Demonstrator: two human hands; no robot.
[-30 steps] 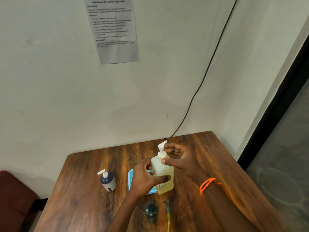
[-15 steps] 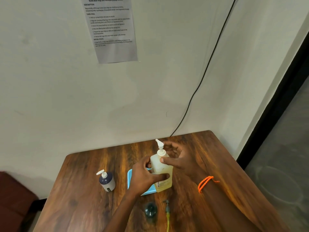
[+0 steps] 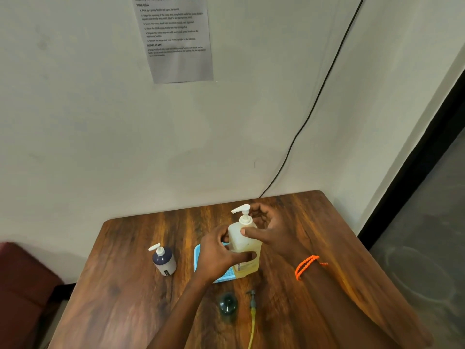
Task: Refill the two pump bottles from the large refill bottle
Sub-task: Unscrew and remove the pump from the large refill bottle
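The large refill bottle (image 3: 244,248) of yellow liquid stands upright near the middle of the table (image 3: 314,222), at the right edge of a light blue tray (image 3: 198,253). The left hand (image 3: 219,255) grips its body, thumb across the front, while the right hand (image 3: 270,230) curls around the neck just under the white pump head (image 3: 242,212), thumb pressed on the shoulder. Judging by this, the cap is being unscrewed or tightened; which one I cannot tell.

A small dark pump bottle (image 3: 164,259) with its white pump on stands toward the left edge, seemingly untouched. At the near edge sits a dark open bottle (image 3: 227,304), seen from above, with its removed pump and yellowish dip tube (image 3: 252,313) lying just beside it. So one small bottle is opened and awaiting soap or its pump, and the other is probably still to do; fill levels are not visible.

Compared with a second ago, both hands keep their hold and the bottle stays put, but the pump nozzle has swung round to point left, so the head is being turned
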